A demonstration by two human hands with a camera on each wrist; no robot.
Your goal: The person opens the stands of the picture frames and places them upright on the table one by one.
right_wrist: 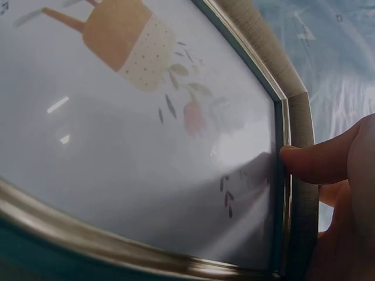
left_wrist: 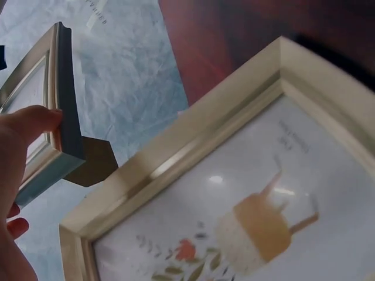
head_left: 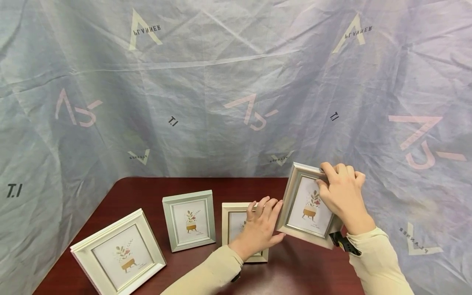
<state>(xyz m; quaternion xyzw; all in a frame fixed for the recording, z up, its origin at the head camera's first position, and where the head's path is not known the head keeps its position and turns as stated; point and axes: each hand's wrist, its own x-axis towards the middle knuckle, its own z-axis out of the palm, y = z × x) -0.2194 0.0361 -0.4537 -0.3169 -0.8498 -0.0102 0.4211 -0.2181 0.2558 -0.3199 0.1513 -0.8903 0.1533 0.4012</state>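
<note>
A silver picture frame (head_left: 309,205) with a potted-plant print is held up, tilted, at the right side of the table. My right hand (head_left: 343,190) grips its upper right edge, the thumb (right_wrist: 316,161) on the front moulding and the fingers behind. At its lower left edge my left hand (head_left: 259,225) pinches it, thumb (left_wrist: 38,123) pressed on the front rim. A brown stand leg (left_wrist: 94,161) sticks out behind this frame. Partly hidden behind my left hand and wrist, a cream picture frame (head_left: 225,229) stands upright on the table.
A pale green picture frame (head_left: 167,223) stands left of the cream one. Further left and nearer is a white picture frame (head_left: 155,260), turned at an angle. All are on a dark red table (head_left: 140,190), with a grey printed cloth (head_left: 206,135) hanging behind and at the sides.
</note>
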